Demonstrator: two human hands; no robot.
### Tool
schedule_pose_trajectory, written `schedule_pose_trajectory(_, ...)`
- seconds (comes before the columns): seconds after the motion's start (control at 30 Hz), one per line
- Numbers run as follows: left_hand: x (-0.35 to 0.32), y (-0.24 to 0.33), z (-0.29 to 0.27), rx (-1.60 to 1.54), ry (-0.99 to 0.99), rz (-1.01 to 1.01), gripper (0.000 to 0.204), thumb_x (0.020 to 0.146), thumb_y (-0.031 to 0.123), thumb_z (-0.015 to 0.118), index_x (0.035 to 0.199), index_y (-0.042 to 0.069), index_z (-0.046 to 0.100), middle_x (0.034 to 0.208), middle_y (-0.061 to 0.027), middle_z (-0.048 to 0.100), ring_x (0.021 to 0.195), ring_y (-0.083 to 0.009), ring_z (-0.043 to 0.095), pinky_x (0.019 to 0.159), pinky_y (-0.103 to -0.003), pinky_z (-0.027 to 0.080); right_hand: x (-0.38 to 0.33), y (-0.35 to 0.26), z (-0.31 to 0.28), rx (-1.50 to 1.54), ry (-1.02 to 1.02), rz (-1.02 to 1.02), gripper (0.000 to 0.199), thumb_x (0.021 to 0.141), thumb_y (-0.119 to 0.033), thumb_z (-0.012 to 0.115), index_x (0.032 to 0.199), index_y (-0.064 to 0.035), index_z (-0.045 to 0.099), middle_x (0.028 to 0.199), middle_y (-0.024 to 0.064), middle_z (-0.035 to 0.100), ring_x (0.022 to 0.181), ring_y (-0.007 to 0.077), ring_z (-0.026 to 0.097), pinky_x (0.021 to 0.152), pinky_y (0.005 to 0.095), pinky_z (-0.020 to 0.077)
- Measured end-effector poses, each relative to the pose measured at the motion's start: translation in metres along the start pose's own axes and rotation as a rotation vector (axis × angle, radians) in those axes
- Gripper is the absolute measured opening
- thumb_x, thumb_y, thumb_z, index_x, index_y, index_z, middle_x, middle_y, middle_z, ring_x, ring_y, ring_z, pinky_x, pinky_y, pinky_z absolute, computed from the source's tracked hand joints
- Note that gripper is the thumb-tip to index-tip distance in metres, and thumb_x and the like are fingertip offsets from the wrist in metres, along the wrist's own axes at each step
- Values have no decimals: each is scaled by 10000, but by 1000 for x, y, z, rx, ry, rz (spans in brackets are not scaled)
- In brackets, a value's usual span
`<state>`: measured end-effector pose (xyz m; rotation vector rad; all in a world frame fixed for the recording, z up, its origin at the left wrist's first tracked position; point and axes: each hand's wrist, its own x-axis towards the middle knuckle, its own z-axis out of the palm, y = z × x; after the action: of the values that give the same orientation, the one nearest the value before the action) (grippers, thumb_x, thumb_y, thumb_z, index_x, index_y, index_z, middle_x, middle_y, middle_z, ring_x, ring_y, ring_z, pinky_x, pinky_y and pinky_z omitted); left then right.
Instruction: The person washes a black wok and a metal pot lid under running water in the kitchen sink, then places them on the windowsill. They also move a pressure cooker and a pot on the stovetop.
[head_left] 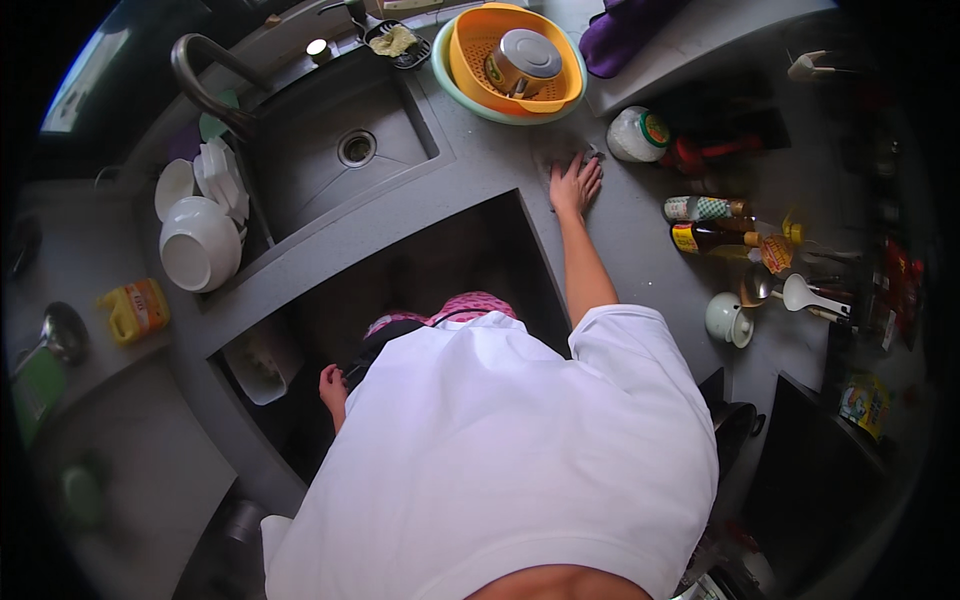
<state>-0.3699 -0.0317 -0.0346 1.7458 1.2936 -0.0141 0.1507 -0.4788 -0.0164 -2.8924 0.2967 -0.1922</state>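
Note:
My right hand lies on the grey countertop with its fingers stretched out and a little apart. A crumpled greyish piece, perhaps a cloth, shows at its fingertips; how much lies under the hand is hidden. Just beyond stands a yellow colander in a pale green basin, with a metal pot inside. A clear jar with a green and red lid is to the right of this hand. My left hand hangs low beside my body, fingers loosely bent, nothing visible in it.
At left is a sink with a curved faucet. White bowls are stacked beside it, near a yellow jug. Sauce bottles, a white lidded pot and ladles line the right side.

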Motion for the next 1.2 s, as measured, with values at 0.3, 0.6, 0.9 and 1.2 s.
schedule_pose_trajectory(0.3,94,83,-114,-46,-67,189,212,1004,164,543,1141,56,664,909,-30,683,732,-85,600,649,-233,483,-139,-223,19,-7,67,-297,686,943,-441,533,1497,-65,384,1555,277,287,1455,423,259,1204,528,157)
schedule_pose_trajectory(0.6,153,252,-46,99,-514,559,263,1025,173,522,1204,6,619,1094,-57,662,960,-140,627,817,-278,509,-299,-384,43,634,-123,-954,397,867,-215,561,1244,-97,593,1452,181,472,1357,354,432,1154,482,300)
schedule_pose_trajectory(0.9,107,349,99,89,-919,853,268,984,100,498,1204,-1,612,1018,-71,653,910,-160,614,799,-294,489,-258,-116,-79,796,93,212,183,876,-77,559,1030,-20,640,987,194,667,929,373,652,810,438,528)
schedule_pose_trajectory(1.2,-29,399,220,367,-1254,1203,203,987,51,523,1137,-3,649,973,-98,695,888,-174,653,782,-299,519,-480,163,-189,361,867,1391,300,970,-83,493,1241,22,569,1195,238,627,1117,425,585,946,456,478)
